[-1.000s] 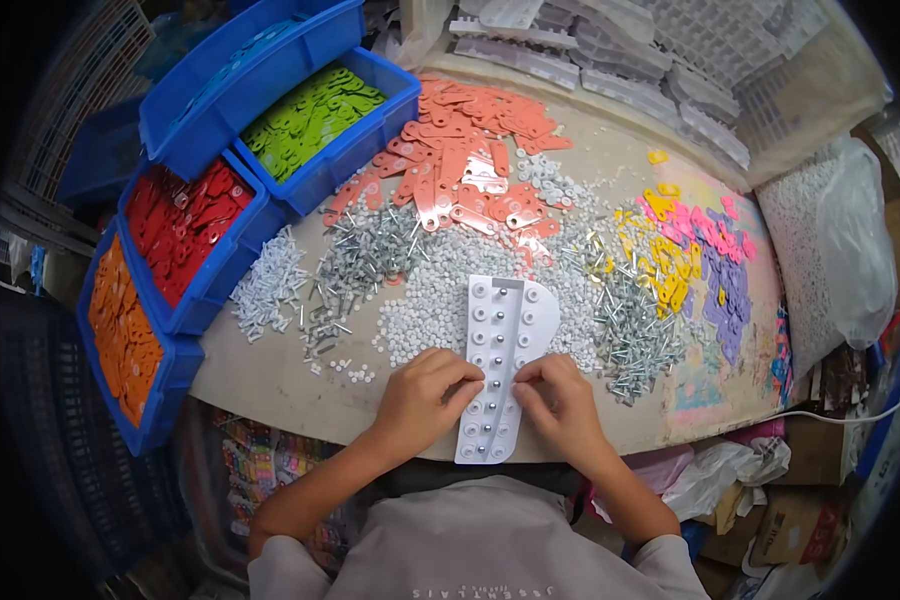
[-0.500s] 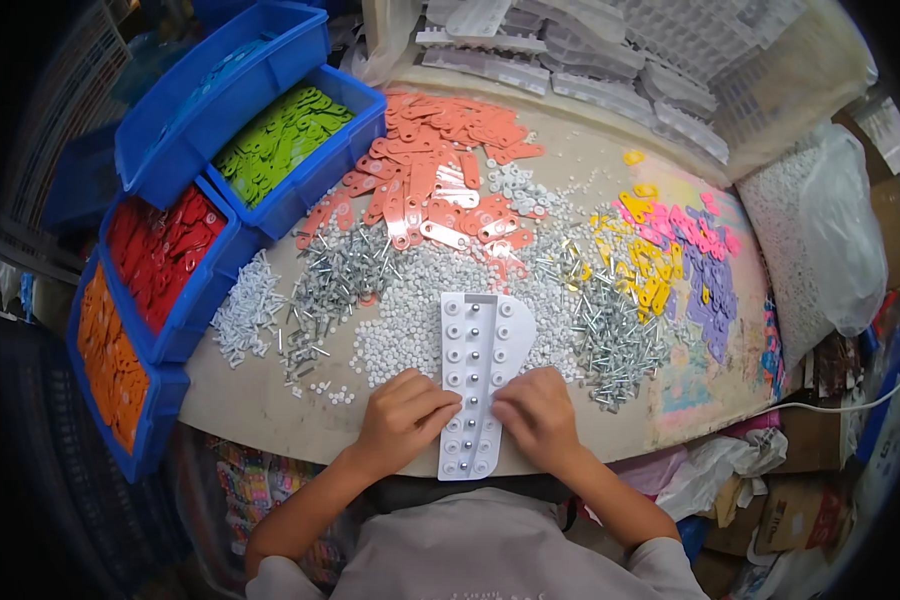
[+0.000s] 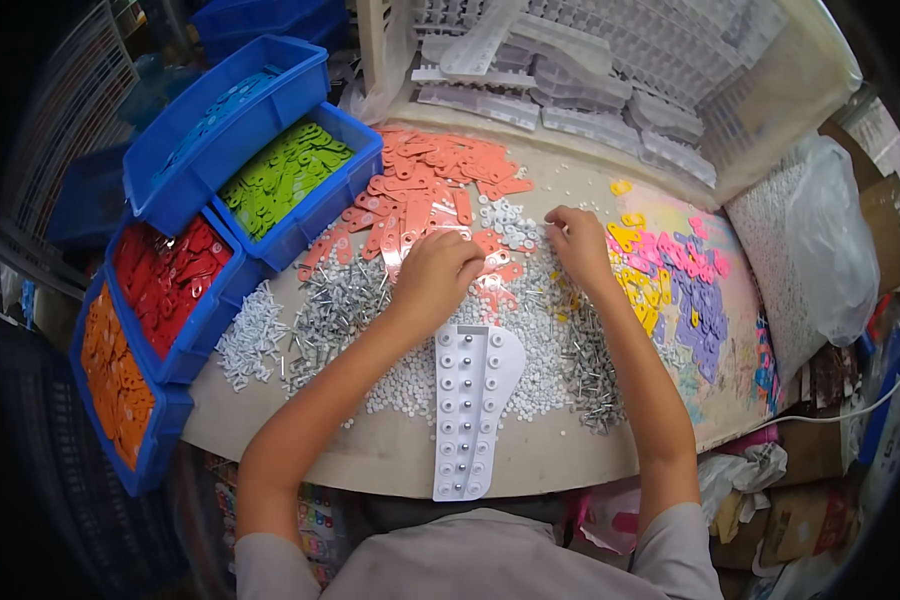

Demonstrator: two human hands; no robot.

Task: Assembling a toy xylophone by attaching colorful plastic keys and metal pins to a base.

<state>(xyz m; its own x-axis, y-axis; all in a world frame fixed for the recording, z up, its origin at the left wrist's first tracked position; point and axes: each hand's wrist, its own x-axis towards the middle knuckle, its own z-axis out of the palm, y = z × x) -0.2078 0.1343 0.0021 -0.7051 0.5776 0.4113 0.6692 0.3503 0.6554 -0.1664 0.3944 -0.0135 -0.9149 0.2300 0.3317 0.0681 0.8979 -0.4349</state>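
Note:
A white plastic tray [image 3: 467, 415], straight on one side and bulging at the far right, lies at the table's near edge, untouched by either hand. It has two rows of round ring-shaped holders, with a channel of metal pins between them. Beyond it, my left hand [image 3: 436, 278] is over the coral flat tabs [image 3: 425, 170] with its fingers curled together; what they hold, if anything, is hidden. My right hand [image 3: 582, 246] hovers beside small white rings [image 3: 511, 222], thumb and forefinger apart and nothing visible between them.
Blue bins at the left hold red tabs [image 3: 175, 275], green tabs [image 3: 285, 180], orange tabs [image 3: 115, 375] and blue ones. Metal pins [image 3: 335, 305] and white beads [image 3: 405, 375] cover mid-table. Yellow [image 3: 650, 285], pink and purple pieces [image 3: 703, 325] lie right. A clear bag [image 3: 805, 240] stands beyond.
Both hands have left the tray's sides and reached forward, the left to the coral tabs and the right to the white rings. The tray appears slightly lower in view.

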